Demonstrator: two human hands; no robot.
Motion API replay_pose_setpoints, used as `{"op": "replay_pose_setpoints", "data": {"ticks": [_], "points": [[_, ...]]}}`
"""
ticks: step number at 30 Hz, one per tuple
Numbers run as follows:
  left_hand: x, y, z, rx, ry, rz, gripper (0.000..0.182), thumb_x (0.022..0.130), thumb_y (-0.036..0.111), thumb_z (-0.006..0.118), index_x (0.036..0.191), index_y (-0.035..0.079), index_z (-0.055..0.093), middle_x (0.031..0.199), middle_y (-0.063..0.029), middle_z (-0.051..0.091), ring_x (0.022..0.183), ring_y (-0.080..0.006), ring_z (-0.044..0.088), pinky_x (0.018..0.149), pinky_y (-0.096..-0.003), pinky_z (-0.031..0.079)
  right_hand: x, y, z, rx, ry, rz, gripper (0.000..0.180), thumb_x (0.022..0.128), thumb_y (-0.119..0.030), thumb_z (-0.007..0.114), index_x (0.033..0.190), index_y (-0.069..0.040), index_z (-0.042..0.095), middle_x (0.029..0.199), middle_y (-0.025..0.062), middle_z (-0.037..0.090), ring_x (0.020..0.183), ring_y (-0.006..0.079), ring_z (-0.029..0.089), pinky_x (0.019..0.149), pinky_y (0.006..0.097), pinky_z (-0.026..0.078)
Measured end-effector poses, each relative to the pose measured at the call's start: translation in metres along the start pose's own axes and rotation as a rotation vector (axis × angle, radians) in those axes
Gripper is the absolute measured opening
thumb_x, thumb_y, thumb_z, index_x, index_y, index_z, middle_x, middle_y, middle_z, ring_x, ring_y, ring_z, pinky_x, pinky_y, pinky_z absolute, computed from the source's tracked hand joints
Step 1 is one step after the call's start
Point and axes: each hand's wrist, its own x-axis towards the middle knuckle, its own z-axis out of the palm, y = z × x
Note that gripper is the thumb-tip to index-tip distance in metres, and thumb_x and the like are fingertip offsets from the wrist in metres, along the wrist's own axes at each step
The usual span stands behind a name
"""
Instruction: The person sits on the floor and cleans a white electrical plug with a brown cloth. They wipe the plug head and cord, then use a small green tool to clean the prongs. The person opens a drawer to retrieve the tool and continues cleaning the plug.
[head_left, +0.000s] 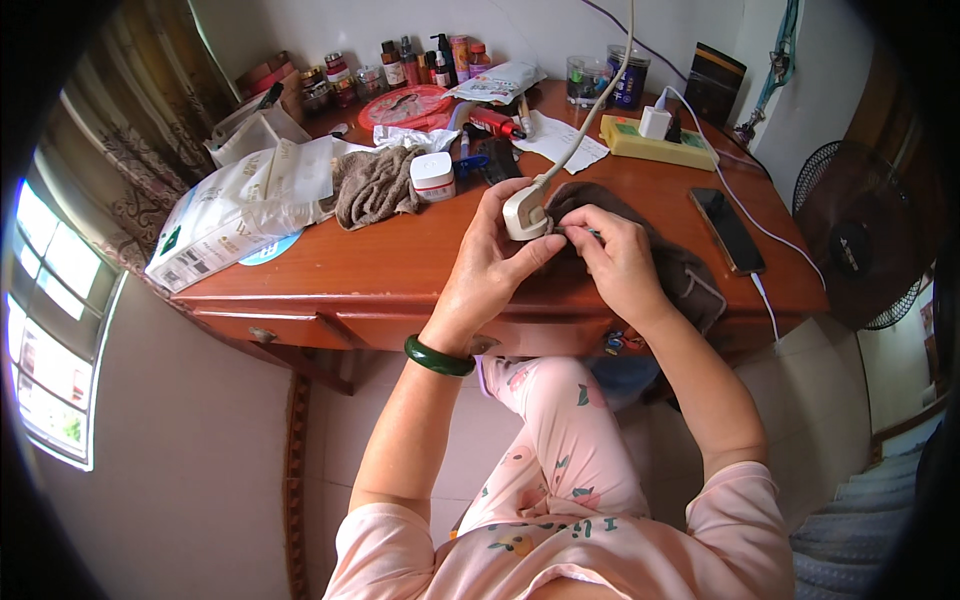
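Observation:
My left hand (491, 251) holds a cream-white power plug (525, 214) above the desk's front part, its thick cable (592, 112) rising up and away. Thumb and fingers wrap around the plug's sides. Close against it, my right hand (615, 251) pinches something small at the plug's near end. A bit of brownish cloth and a thin teal piece show there, but the fingers hide most of it. Beneath and behind my right hand, a dark brown cloth (675, 259) lies on the wooden desk (360, 262) and hangs over its front edge.
On the left lie a tissue pack (240, 195), a crumpled brown cloth (377, 184) and a white jar (433, 178). A yellow power strip (656, 142) with a charger and a phone (726, 231) on a cable are at right. Several bottles line the back; a fan (855, 232) stands beside the desk.

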Motion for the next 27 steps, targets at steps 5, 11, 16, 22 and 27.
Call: {"op": "replay_pose_setpoints", "data": {"ticks": [5, 11, 16, 22, 27], "points": [[0.0, 0.001, -0.001, -0.101, -0.034, -0.013, 0.058, 0.091, 0.001, 0.067, 0.142, 0.002, 0.039, 0.12, -0.0056, 0.057, 0.109, -0.0117, 0.054, 0.094, -0.0272, 0.047, -0.004, 0.009, -0.006, 0.248, -0.003, 0.179, 0.011, 0.095, -0.01, 0.061, 0.097, 0.0, 0.065, 0.071, 0.0058, 0.061, 0.061, 0.0126, 0.056, 0.059, 0.0263, 0.046], [0.001, -0.001, 0.0, -0.093, -0.054, 0.034, 0.06, 0.089, -0.003, 0.067, 0.143, 0.001, 0.04, 0.123, -0.0069, 0.058, 0.109, -0.0119, 0.056, 0.094, -0.0278, 0.048, -0.001, 0.006, -0.006, 0.36, 0.011, 0.112, 0.013, 0.098, -0.01, 0.059, 0.097, 0.002, 0.064, 0.075, 0.0015, 0.059, 0.069, 0.008, 0.054, 0.063, 0.0231, 0.046], [0.003, -0.003, 0.001, -0.084, -0.047, 0.037, 0.062, 0.084, -0.004, 0.072, 0.14, 0.0, 0.044, 0.117, -0.0064, 0.061, 0.104, -0.0118, 0.059, 0.092, -0.0278, 0.051, -0.001, -0.004, -0.008, 0.453, 0.153, 0.088, 0.012, 0.096, -0.009, 0.061, 0.095, 0.002, 0.065, 0.076, 0.0031, 0.061, 0.071, 0.0086, 0.055, 0.069, 0.0236, 0.047], [0.003, -0.006, 0.0, -0.084, -0.03, 0.015, 0.065, 0.081, -0.004, 0.076, 0.139, 0.003, 0.048, 0.123, -0.004, 0.06, 0.112, -0.012, 0.058, 0.097, -0.0278, 0.05, 0.0, -0.016, -0.014, -0.166, 0.099, -0.219, 0.007, 0.085, -0.005, 0.067, 0.092, -0.004, 0.068, 0.083, 0.0116, 0.069, 0.072, 0.0278, 0.066, 0.067, 0.0355, 0.047], [0.002, -0.014, 0.001, -0.049, 0.012, 0.062, 0.064, 0.08, -0.006, 0.075, 0.137, 0.004, 0.049, 0.122, -0.0033, 0.06, 0.109, -0.0111, 0.059, 0.096, -0.0278, 0.05, -0.004, -0.031, -0.008, -0.47, 0.111, -0.372, 0.011, 0.079, -0.004, 0.069, 0.089, -0.006, 0.066, 0.073, 0.0078, 0.064, 0.066, 0.0277, 0.062, 0.063, 0.0383, 0.044]]}}
